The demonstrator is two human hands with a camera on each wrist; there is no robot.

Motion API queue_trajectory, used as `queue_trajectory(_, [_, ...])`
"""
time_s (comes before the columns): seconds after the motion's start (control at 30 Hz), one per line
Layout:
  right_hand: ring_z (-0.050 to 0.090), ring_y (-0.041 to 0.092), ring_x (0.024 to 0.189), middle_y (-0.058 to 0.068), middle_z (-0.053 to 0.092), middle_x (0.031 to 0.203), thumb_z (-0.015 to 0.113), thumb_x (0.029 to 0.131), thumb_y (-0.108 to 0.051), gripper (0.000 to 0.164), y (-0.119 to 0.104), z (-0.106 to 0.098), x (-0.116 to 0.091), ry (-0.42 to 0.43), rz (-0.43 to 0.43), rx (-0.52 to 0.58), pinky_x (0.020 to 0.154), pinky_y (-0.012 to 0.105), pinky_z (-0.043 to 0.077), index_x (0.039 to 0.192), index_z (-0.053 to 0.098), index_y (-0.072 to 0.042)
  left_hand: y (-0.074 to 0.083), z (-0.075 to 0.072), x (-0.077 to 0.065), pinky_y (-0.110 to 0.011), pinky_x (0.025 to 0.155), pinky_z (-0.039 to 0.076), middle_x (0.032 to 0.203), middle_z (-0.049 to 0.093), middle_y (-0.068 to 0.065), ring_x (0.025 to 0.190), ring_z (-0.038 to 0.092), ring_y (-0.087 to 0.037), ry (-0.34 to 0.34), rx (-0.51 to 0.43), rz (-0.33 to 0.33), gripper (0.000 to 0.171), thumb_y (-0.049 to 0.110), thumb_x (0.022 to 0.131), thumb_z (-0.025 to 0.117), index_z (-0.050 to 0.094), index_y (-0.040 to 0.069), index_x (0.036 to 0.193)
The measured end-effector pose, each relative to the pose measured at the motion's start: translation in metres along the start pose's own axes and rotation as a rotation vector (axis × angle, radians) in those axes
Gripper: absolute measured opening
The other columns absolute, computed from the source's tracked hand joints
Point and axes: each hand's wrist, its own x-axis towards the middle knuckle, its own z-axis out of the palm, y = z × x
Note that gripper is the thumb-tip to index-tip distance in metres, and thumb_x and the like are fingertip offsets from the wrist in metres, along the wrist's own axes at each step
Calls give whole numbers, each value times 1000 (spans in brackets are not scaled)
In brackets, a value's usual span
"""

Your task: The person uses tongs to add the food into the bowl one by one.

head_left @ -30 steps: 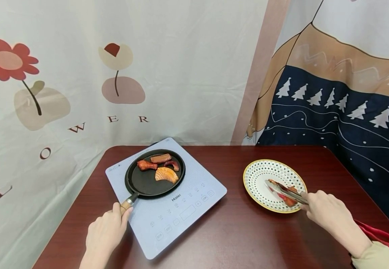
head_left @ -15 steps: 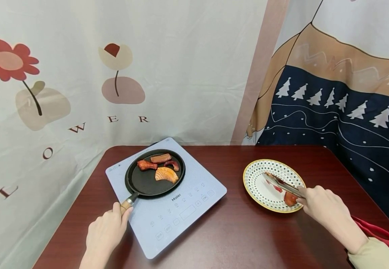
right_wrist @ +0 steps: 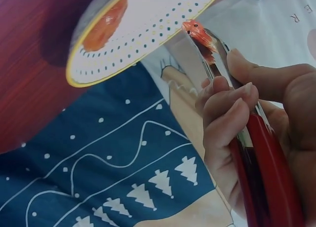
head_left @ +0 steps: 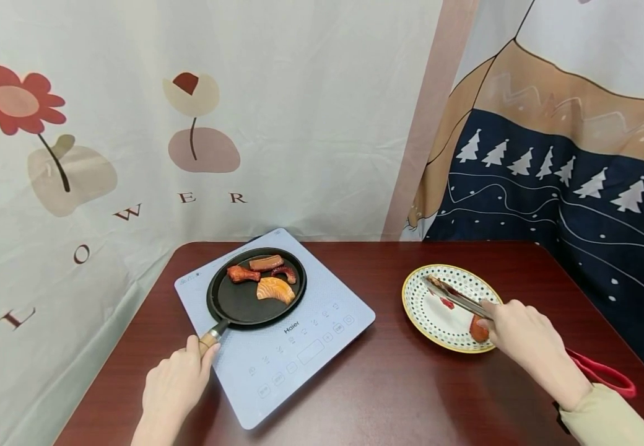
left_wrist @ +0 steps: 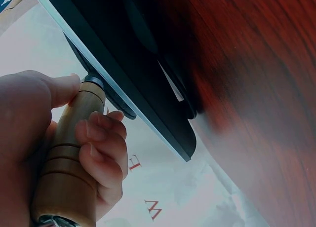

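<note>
**Two grips on, one brand legible**

My left hand (head_left: 174,378) is wrapped around the pan's wooden handle (left_wrist: 69,153), fingers curled under, thumb up by the metal collar. Pan (head_left: 238,306) sits flat on the white cooktop (head_left: 322,310). In it: drumstick (head_left: 242,274), sausage-like piece (head_left: 266,262), curved dark-red piece (head_left: 285,274), orange striped slice (head_left: 275,290).

My right hand (head_left: 522,331) is closed around the tongs (head_left: 461,300), thumb on the metal, red handles running back past my palm. Tong arms are narrow, with an orange-red piece (right_wrist: 197,32) between the tips, two dark dots on its end. Tips are over the far-left part of the dotted, yellow-rimmed plate (head_left: 419,310). Orange-brown piece (head_left: 479,329) lies on the plate near its right side, partly behind my knuckles. A red bit (head_left: 447,303) shows just below the tongs; can't tell if it belongs to the held piece.

Readable text: "Haier" on the cooktop, below the pan. Its panel has a plus and a minus mark; other icons too small to read. Curtain (head_left: 322,124) behind the table (head_left: 389,384) carries L, O, W, E, R in an arc. Left wrist view catches the E and W, tilted; right wrist view gets E and R.
</note>
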Motion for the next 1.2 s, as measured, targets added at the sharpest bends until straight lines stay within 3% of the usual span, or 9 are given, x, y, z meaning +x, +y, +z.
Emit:
queue_trajectory(0.4, [51, 22, 52, 10, 64, 69, 74, 80, -19, 25, -32, -1, 19, 73, -49, 43, 44, 39, 41, 102, 68, -8, 0, 0, 0, -44, 44, 39, 60, 54, -17, 51, 55, -35, 9, 5, 5, 40, 37, 96, 51, 46, -2, 89])
queue_trajectory(0.57, [42, 14, 49, 4, 60, 61, 76, 78, -18, 26, -48, 1, 29, 130, -130, 43, 44, 29, 39, 100, 69, -6, 0, 0, 0, -43, 44, 39, 60, 53, -16, 51, 55, -34, 3, 5, 3, 40, 37, 96, 51, 46, -2, 89])
queue_trajectory(0.67, [43, 13, 49, 5, 63, 65, 77, 78, -18, 29, -59, 3, 35, 146, -164, 49, 45, 27, 40, 102, 69, -5, 0, 0, 0, -43, 44, 39, 61, 54, -16, 51, 55, -34, -6, 3, -2, 40, 37, 96, 50, 46, -2, 90])
queue_trajectory(0.93, [50, 14, 51, 2, 62, 65, 76, 79, -20, 19, -92, 12, 49, 188, -221, 64, 45, 28, 40, 94, 67, -12, -1, 0, 0, -43, 45, 39, 61, 55, -16, 52, 56, -34, -22, -3, -11, 40, 38, 96, 50, 46, -2, 91])
queue_trajectory(1.2, [46, 15, 45, 2, 58, 59, 78, 77, -23, 25, -118, 22, 55, 287, -322, 21, 40, 27, 34, 95, 64, -14, -1, 1, 1, -43, 45, 39, 61, 54, -16, 52, 55, -33, -19, 0, -9, 42, 39, 96, 50, 46, -2, 92])
